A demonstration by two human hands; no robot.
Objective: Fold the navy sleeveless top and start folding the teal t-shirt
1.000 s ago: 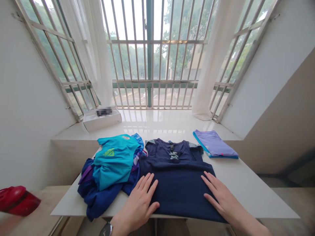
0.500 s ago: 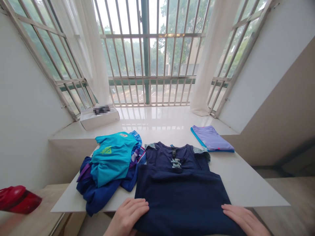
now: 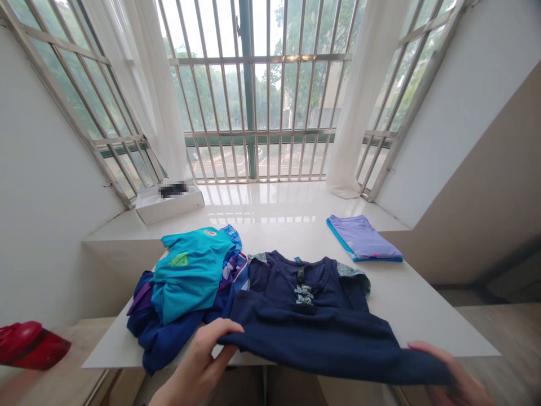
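A navy garment (image 3: 313, 332) with patterned sleeves and knotted trim at its neckline lies on the white table (image 3: 426, 316), its lower part doubled up over the body. My left hand (image 3: 203, 361) pinches the left corner of the folded edge, thumb below and fingers above. At the opposite corner my right hand (image 3: 456, 375) is closed on the cloth, slightly blurred, with its fingers partly covered. Between both hands the edge is stretched and lifted at the table's front. Left of the garment sits a loose heap of clothes with a turquoise shirt (image 3: 192, 270) on top.
Folded lilac and blue clothes (image 3: 366, 239) lie at the table's right rear. A white box (image 3: 169, 206) with a blurred dark item stands on the windowsill (image 3: 270, 206). Something red (image 3: 34, 345) is at the far left. Barred windows and white curtains rise behind.
Earlier both hands lay on the folded part of the garment. Now they grip its lower corners, and that edge has been raised and pulled taut, with the right hand farther out.
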